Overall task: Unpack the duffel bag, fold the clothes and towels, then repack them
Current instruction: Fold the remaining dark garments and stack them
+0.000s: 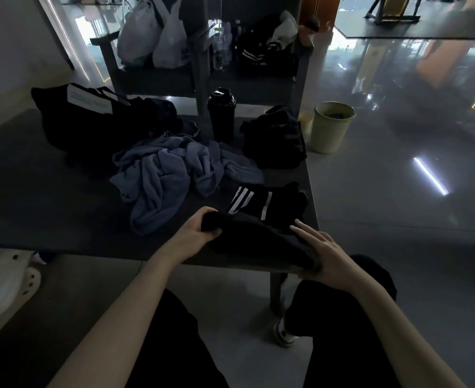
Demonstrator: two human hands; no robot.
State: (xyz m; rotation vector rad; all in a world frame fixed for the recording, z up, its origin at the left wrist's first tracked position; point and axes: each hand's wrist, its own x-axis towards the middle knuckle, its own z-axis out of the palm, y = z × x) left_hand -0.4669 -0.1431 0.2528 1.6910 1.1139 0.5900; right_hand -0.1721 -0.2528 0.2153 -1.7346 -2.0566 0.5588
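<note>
While your left hand [199, 233] grips the black garment [258, 236], keep your flat right hand [321, 253] pressing it; fold squarely.

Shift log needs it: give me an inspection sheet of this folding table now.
Surface: dark table, things spread over its far and right parts.
Job's things: duffel far left; blue towels crumpled mid-table; striped garment near the right edge; black garment at the near edge; dark bundle at the far right corner.
Clutter: shaker upright behind the towels.
Grippers: left hand grips the black garment's left end; right hand lies flat on its right end, fingers straight.
Cables: nothing seen.
Surroundings: bin on the floor beside the table; white bags on a bench beyond.
</note>
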